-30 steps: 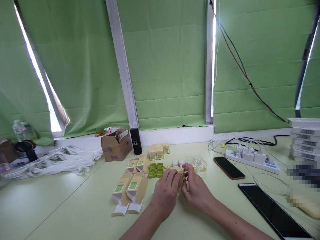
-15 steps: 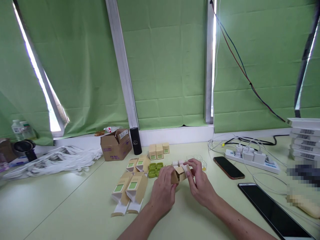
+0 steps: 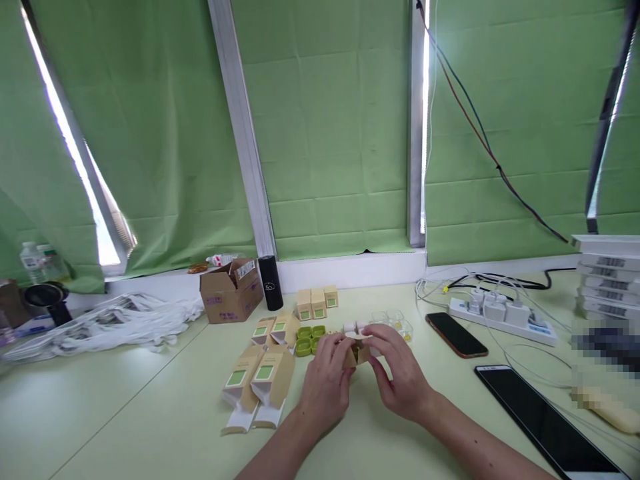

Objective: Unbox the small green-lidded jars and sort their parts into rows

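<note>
Between my hands is a small kraft cardboard box point(image 3: 351, 360), its open end facing up and to the right. My left hand point(image 3: 326, 377) grips it from the left, fingers wrapped over its side. The fingers and thumb of my right hand point(image 3: 400, 370) close around the right end, at the flap; the fingertips partly hide it. Just beyond my left hand sits a green four-cup tray point(image 3: 310, 339). Small white pieces point(image 3: 353, 327) and clear round plastic cups point(image 3: 393, 321) lie behind the box. Several kraft boxes with green labels point(image 3: 273, 373) stand to the left, the front ones with flaps hanging open.
Three smaller kraft boxes point(image 3: 318, 303) stand at the back, near a black cylinder point(image 3: 271, 283) and a brown carton point(image 3: 231, 293). White straps point(image 3: 110, 323) lie left. On the right are a phone point(image 3: 457, 335), a tablet-like device point(image 3: 543, 420), a power strip point(image 3: 505, 320) and cables.
The white inner flap pinched by my right hand has folded down toward the box opening. My right thumb has moved slightly lower; my left hand keeps its hold.
</note>
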Tool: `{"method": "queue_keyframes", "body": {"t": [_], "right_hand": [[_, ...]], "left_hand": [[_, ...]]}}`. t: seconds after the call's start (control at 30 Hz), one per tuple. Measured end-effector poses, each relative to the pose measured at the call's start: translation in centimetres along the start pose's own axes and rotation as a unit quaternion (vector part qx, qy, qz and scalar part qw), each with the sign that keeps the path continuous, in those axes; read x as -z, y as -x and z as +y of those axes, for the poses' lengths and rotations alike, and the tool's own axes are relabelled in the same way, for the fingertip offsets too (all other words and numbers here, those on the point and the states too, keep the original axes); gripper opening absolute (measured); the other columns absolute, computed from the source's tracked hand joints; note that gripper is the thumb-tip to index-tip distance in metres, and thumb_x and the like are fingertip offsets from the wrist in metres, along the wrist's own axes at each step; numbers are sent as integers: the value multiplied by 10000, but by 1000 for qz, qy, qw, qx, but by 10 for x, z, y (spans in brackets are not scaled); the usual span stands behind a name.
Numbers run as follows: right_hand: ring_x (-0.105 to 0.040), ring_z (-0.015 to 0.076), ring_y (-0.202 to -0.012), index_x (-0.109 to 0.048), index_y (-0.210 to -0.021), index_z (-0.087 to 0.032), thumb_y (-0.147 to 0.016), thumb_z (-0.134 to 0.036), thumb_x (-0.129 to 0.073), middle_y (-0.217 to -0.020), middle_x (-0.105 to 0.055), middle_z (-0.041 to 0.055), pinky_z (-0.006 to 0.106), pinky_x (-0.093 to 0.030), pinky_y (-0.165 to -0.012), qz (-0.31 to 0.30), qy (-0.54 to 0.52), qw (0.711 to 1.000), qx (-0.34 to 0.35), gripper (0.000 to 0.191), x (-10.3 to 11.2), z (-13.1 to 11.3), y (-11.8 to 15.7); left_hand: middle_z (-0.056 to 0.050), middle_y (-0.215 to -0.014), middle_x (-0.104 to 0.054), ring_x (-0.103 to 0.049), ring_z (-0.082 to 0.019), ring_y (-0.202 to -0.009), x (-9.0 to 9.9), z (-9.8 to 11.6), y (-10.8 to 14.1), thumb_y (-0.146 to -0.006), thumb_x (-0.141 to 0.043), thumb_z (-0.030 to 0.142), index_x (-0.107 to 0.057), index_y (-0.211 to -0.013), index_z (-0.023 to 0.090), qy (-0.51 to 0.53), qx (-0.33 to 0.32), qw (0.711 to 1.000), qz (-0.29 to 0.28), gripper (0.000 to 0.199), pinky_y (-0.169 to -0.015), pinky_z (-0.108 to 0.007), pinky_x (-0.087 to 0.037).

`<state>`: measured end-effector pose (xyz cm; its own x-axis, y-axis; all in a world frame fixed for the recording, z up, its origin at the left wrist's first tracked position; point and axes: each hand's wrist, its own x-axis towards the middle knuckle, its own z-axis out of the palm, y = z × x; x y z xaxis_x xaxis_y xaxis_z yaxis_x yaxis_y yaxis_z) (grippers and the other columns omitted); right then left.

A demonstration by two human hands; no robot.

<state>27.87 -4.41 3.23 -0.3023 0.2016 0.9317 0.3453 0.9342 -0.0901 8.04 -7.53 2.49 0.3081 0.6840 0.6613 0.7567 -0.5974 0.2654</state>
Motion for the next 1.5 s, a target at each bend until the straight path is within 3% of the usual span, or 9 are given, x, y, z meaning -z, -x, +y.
{"method": "queue_keyframes", "body": {"t": [0.1,0.37,0.5,0.6,0.77,0.93,1.07,1.3,1.5], "right_hand": [[-651,274,-1184,-531,-1344,-231,-935,-37,-463,-1215,-696,131,557,-522,-1041,-10,13,1000,19,459,-3,-1,3],[-709,253,-1077,-589,-1309,-243,-977,-95,-413,-1198,-744,109,526,-470,-1034,-55,66,994,-69,404,-4,11,6],[-693,255,-1051,-604,-1285,-229,-939,-56,-428,-1184,-740,106,492,-439,-994,-94,96,988,-81,425,-3,12,4],[-666,263,-1066,-637,-1193,-218,-905,-33,-442,-1172,-724,111,480,-424,-967,-113,99,986,-71,393,-2,11,3],[-662,248,-1021,-636,-932,-214,-923,-103,-510,-1114,-711,100,486,-418,-977,-84,71,991,-77,168,0,11,4],[-671,239,-976,-630,-785,-220,-959,-149,-534,-1092,-715,84,490,-446,-947,-72,52,991,-98,211,-6,14,8],[-667,267,-1010,-637,-767,-229,-958,-194,-562,-1066,-719,89,500,-480,-935,-70,40,987,-136,208,-13,17,12],[-646,290,-1009,-661,-921,-247,-931,-257,-628,-1019,-683,84,468,-542,-873,-74,10,975,-209,36,-18,15,12],[-648,277,-920,-628,-813,-238,-941,-221,-566,-932,-657,75,448,-547,-814,-83,1,966,-244,143,-21,9,9]], "left_hand": [[-141,-1339,-542,-506,-308,-1279,0,-1,0,-866,-516,29,-419,-1455,250,-2,-5,1000,0,637,-954,-507,-568],[-141,-1376,-527,-498,-313,-1301,-6,-8,2,-900,-514,49,-317,-1566,275,-9,14,1000,15,730,-1016,-555,-543],[-136,-1375,-526,-510,-299,-1297,-5,-8,1,-908,-504,55,-312,-1572,276,-3,21,999,28,725,-1025,-544,-542],[-139,-1373,-531,-517,-303,-1298,-5,-7,1,-905,-513,65,-337,-1564,271,1,22,999,34,712,-1022,-541,-544],[-131,-1348,-549,-539,-281,-1269,-6,-8,1,-899,-531,65,-371,-1549,270,13,34,998,50,700,-1025,-503,-545],[-128,-1345,-547,-534,-286,-1274,-6,-12,1,-913,-530,78,-370,-1551,279,9,38,998,58,688,-1035,-513,-535],[-145,-1349,-544,-533,-302,-1272,-7,-12,2,-913,-520,69,-338,-1570,268,-24,17,998,50,710,-1003,-520,-555],[-179,-1323,-569,-537,-322,-1273,-9,-6,3,-906,-475,31,-300,-1593,238,-114,-65,991,37,739,-853,-430,-619],[-180,-1314,-596,-558,-325,-1265,-11,-2,3,-958,-440,64,-277,-1610,244,-163,-97,981,29,696,-839,-421,-625]]}}
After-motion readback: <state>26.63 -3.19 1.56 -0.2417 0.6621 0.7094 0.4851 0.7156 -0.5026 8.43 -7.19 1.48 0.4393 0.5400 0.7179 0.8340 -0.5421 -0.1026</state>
